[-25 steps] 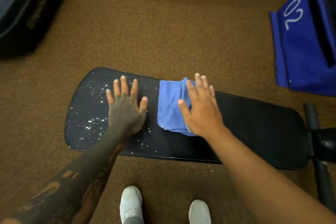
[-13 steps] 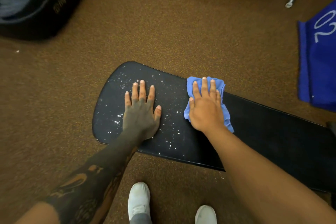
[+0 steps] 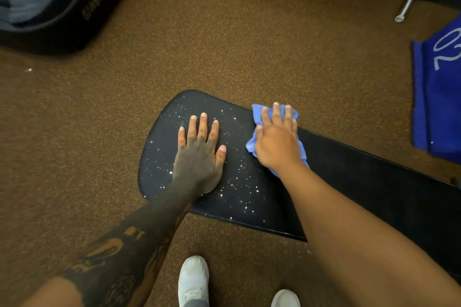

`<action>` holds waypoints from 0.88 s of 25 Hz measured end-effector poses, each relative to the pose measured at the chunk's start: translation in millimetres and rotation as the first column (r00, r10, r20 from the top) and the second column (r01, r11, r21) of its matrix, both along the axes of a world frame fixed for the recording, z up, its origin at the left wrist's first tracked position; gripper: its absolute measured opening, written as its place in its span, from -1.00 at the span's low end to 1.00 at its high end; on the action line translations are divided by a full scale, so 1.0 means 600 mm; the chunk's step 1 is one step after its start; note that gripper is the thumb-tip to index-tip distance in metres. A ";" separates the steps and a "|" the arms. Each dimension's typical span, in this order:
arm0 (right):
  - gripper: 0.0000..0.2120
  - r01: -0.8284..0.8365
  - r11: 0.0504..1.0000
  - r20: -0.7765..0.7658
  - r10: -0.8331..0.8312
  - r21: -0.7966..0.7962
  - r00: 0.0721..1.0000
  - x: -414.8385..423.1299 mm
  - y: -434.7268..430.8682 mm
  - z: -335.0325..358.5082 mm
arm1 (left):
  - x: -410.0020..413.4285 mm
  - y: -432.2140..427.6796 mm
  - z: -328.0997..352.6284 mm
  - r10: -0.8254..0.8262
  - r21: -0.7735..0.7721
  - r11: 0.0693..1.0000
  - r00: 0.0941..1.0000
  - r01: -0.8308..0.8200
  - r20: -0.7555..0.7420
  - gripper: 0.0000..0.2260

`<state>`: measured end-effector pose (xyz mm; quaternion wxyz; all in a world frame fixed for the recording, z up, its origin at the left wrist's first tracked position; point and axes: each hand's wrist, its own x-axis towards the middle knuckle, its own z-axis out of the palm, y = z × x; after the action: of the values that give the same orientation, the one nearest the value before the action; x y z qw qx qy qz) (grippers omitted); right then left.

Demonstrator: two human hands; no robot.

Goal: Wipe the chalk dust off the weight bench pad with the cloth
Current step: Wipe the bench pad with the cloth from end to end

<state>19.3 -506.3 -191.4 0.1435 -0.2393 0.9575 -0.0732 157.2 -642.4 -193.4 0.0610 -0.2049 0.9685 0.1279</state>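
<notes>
A: Looking at the right hand (image 3: 277,143); pressing flat on the blue cloth (image 3: 253,143), fingers spread and not curled around it; sitting at the far edge of the bench pad (image 3: 361,182), just where the dusty end begins.

B: And the left hand (image 3: 199,154); lying open and empty, palm down, right in the middle of the chalk dust (image 3: 239,174); bracing the pad, probably.

A: Worrying a little about that; covering part of the white specks, so probably missing them under the palm unless lifting the hand away; also maybe picking up chalk and putting it back on the cleaned part.

B: Agreeing; and the cloth, being bunched and only pinned by a flat palm; possibly slipping out or rolling up during a push toward the rounded end.

A: Also pushing dust over the edge; falling on the brown carpet (image 3: 224,45) or on the white shoes (image 3: 193,279) just below the near edge.

B: And smearing instead of lifting, if pressing too lightly; the dark part to the right looking clean already, the left end not yet.
</notes>
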 end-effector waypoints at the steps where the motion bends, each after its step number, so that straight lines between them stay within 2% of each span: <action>1: -0.49 -0.027 1.000 0.002 0.027 -0.004 1.000 0.006 -0.025 0.000 | 0.002 -0.002 0.000 -0.003 0.022 1.000 1.000 0.004 -0.020 -0.42; 4: -0.49 -0.201 0.979 -0.074 0.200 -0.012 0.977 0.044 -0.003 -0.002 | 0.009 -0.013 0.003 -0.002 0.095 0.995 0.999 0.007 -0.051 -0.40; 5: -0.49 -0.200 0.980 -0.075 0.199 -0.007 0.977 0.053 0.028 0.002 | 0.011 -0.015 0.006 -0.011 0.103 0.995 0.999 0.016 -0.048 -0.40; 7: -0.50 -0.059 0.998 -0.050 0.058 -0.003 0.997 0.039 0.056 0.005 | 0.011 -0.020 0.008 -0.031 0.102 0.994 0.999 0.036 -0.043 -0.40; 10: -0.50 0.131 0.991 -0.015 -0.131 -0.005 0.991 0.009 -0.007 0.006 | 0.008 -0.022 0.006 -0.052 0.107 0.993 0.998 0.055 -0.032 -0.40; 11: -0.49 0.117 0.993 0.007 -0.116 -0.012 0.993 0.014 -0.031 0.010 | 0.009 -0.023 0.006 -0.056 0.120 0.991 0.998 0.061 -0.042 -0.39; 13: -0.48 -0.034 0.999 -0.003 0.034 -0.043 0.999 0.053 -0.042 0.008 | 0.010 -0.027 0.005 -0.064 0.138 0.988 0.996 0.072 -0.060 -0.39; 15: -0.47 -0.154 0.988 -0.035 0.153 -0.024 0.988 0.107 0.006 0.010 | 0.011 -0.028 0.004 -0.073 0.120 0.990 0.996 0.079 -0.050 -0.39; 16: -0.47 -0.139 0.990 -0.059 0.139 0.003 0.988 0.113 0.039 0.012 | 0.011 -0.026 0.005 -0.076 0.102 0.992 0.996 0.080 -0.045 -0.39; 20: -0.48 0.142 0.990 -0.063 -0.141 0.017 0.988 0.043 0.047 0.004 | 0.007 -0.025 0.002 -0.091 0.057 0.994 0.996 0.092 -0.022 -0.40; 22: -0.47 0.143 0.989 -0.030 -0.144 -0.025 0.989 0.039 0.007 0.005 | 0.009 -0.024 0.002 -0.094 0.055 0.994 0.995 0.095 -0.015 -0.39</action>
<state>43.0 -502.1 -188.3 0.1198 -0.1725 0.9735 -0.0905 162.3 -656.6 -191.9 0.0668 -0.1561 0.9735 0.1530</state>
